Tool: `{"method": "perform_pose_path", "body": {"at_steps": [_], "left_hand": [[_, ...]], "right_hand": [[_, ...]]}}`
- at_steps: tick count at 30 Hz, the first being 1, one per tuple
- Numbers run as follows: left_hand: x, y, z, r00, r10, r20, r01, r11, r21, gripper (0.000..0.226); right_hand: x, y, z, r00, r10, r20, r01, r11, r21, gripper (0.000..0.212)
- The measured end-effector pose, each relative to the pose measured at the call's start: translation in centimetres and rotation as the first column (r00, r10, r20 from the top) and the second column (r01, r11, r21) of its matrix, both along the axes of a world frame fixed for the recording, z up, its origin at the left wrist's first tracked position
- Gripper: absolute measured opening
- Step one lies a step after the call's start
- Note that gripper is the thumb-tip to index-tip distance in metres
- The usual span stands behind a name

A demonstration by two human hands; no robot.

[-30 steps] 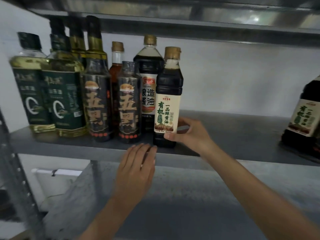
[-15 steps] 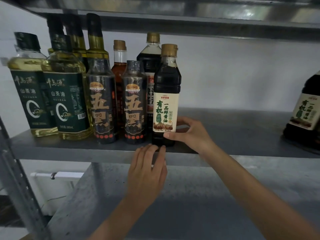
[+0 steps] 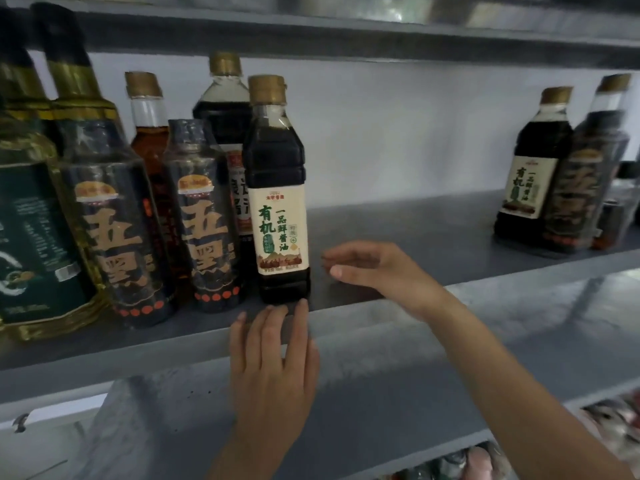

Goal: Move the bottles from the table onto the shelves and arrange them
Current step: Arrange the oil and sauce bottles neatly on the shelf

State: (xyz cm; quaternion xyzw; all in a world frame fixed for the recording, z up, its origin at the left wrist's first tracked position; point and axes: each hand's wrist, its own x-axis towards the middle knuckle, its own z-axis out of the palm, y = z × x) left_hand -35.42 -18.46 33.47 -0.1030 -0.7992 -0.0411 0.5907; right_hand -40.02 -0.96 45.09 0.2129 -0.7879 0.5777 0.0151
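Grey metal shelf against a white wall, and most of the job looks done from where I stand. At the left a green-labelled oil bottle holds yellow oil. Next come two dark gold-lettered bottles, with an amber-filled bottle and a dark sauce bottle behind them. All are capped and upright.

The cream-labelled soy sauce bottle, full to the shoulder, stands at the shelf's front edge, closing that row. The left hand lies flat with straight fingers, tips at the bottle's foot. The right hand hovers spread just beside it, not touching.

Well apart at the right stands a second pair of dark bottles. I'd say only nudging into line remains here. The table is out of sight, so I cannot tell what waits there.
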Motion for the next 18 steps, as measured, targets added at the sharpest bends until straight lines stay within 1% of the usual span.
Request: {"method": "perform_pose_path", "body": {"at_steps": [3,6,9,11,14,18], "left_hand": [[0.2,1.5,0.0,0.997,-0.067,0.027,0.068,0.997,-0.048,0.038],[-0.4,4.5,0.3,0.99,-0.125,0.072,0.132,0.985,-0.109,0.039],[-1.7,8.4,0.8,0.986,-0.108,0.127,0.124,0.984,-0.125,0.041],[-2.6,11.6,1.3,0.981,-0.097,0.167,0.118,0.985,-0.122,0.042],[-3.6,17.0,2.3,0.957,-0.107,0.268,0.139,0.985,-0.103,0.046],[-5.2,22.8,4.1,0.869,-0.041,0.493,0.132,0.98,-0.151,0.058]], "right_hand": [[0.1,3.7,-0.1,0.993,-0.12,-0.003,0.12,0.992,-0.026,0.021],[-0.8,7.8,-0.3,0.96,-0.279,-0.012,0.278,0.958,-0.07,0.016],[-1.8,11.7,-0.5,0.91,-0.413,-0.031,0.407,0.905,-0.121,0.013],[-2.4,14.2,-0.6,0.87,-0.488,-0.077,0.478,0.871,-0.115,0.012],[-3.3,18.2,-0.5,0.828,-0.538,-0.159,0.532,0.843,-0.081,0.015],[-3.7,22.4,1.2,0.791,-0.533,-0.299,0.549,0.835,-0.037,0.016]]}}
